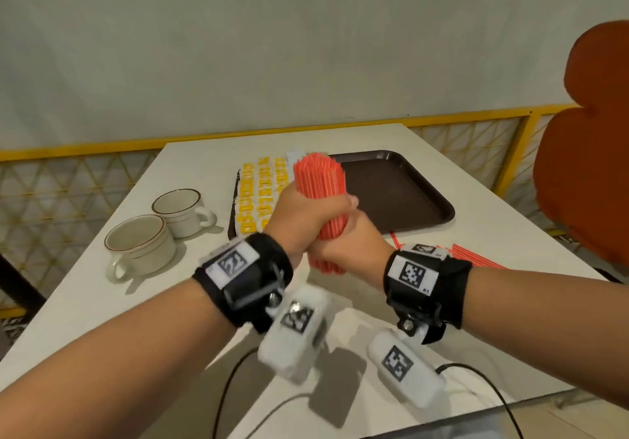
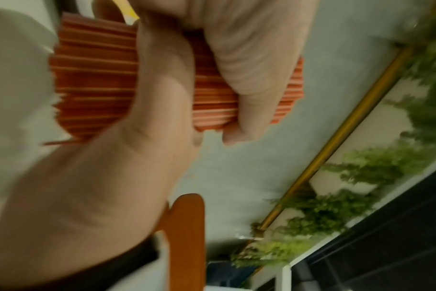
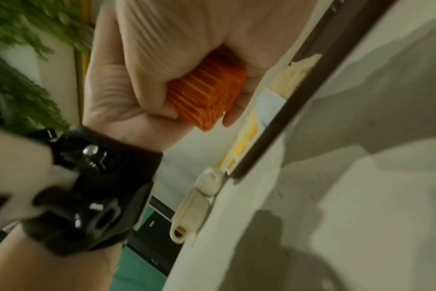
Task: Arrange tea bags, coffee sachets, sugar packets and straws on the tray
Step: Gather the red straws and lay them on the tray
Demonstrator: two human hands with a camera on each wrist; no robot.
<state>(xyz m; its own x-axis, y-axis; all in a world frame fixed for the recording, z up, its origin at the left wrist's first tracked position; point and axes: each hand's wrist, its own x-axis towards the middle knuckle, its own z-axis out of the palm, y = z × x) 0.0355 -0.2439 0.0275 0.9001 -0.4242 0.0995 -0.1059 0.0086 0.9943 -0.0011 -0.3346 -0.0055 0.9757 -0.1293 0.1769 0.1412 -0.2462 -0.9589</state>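
**Head view: both hands wrapped round one bundle of straws above the worktop**

Head view shows a pale worktop (image 1: 476,221) running back to a yellow railing (image 1: 238,134) with a mesh panel under it, and an orange chair back (image 1: 592,153) at the right edge. On the worktop lies a dark brown tray (image 1: 401,187); its left part is filled with rows of yellow-printed sachets (image 1: 258,197), its right part is bare. Two cream cups (image 1: 160,231) with brown rim lines stand side by side left of the tray, apart from it. Black cables (image 1: 224,391) trail across the near edge.

A thick bundle of orange straws (image 1: 318,180) is held up off the worktop, tilted, in front of the tray's near left part and partly hiding the sachets. The left hand (image 1: 306,214) curls its fingers round the bundle's middle; the right hand (image 1: 347,244) curls round it just below, the two hands touching. The left wrist view, blurred, shows the straws sticking out either side of the fists. More loose straws (image 1: 476,258) lie on the worktop behind the right wrist, just off the tray's near edge.
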